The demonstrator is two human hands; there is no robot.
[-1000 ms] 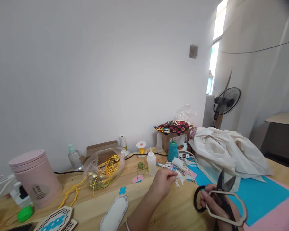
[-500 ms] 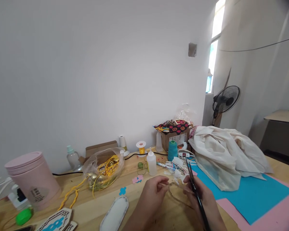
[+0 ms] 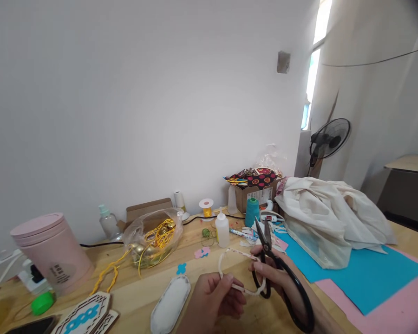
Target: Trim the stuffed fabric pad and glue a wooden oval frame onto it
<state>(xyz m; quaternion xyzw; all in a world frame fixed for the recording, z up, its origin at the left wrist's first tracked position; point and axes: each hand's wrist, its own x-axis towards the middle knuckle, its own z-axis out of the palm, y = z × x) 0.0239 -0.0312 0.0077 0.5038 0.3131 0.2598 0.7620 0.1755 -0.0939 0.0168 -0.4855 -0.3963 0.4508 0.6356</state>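
A thin, pale loop with dark flecks along it (image 3: 238,252) hangs between my two hands. My left hand (image 3: 216,299) pinches its near left side between thumb and fingers. In my right hand (image 3: 280,280) is a pair of black-handled scissors (image 3: 267,247), pointing up and away with the blades parted. The loop's right end runs by my right fingers; whether they grip it too I cannot tell. To the left of my left hand lies a white elongated padded piece with a patterned rim (image 3: 170,304). A blue flower cutout (image 3: 181,268) sits just beyond it.
A glue bottle (image 3: 222,232), a teal thread spool (image 3: 252,213) and paper scraps stand beyond my hands. Blue sheets (image 3: 365,283) and a white cloth bag (image 3: 313,218) lie right. Leftward are a clear bag of yellow cord (image 3: 156,239) and a pink canister (image 3: 54,255).
The loop has turned to face me, its open shape now showing. My left hand has rolled over, thumb up. The scissors have swung round, and their blades are spread wider.
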